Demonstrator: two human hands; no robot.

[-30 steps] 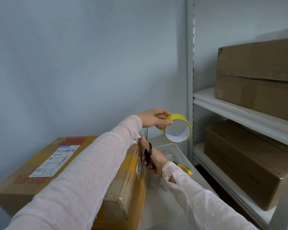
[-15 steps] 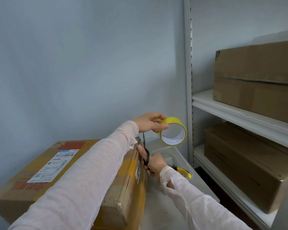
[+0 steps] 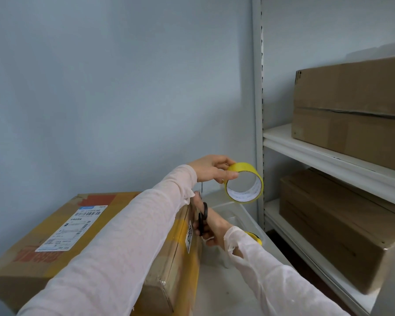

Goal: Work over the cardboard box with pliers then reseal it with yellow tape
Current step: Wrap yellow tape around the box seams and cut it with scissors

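Yellow tape [image 3: 243,167] aloft, scissors [image 3: 204,212] at box [image 3: 21,277] edge

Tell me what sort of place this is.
Probably a storeroom or parcel packing corner: metal shelving holds plain brown boxes, the cardboard box bears a shipping label, and the left hand holds yellow tape.

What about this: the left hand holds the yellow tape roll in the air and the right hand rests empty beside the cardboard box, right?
Not quite. In the head view the right hand is not empty: it grips black-handled scissors beside the cardboard box. The left hand does hold the yellow tape roll up.
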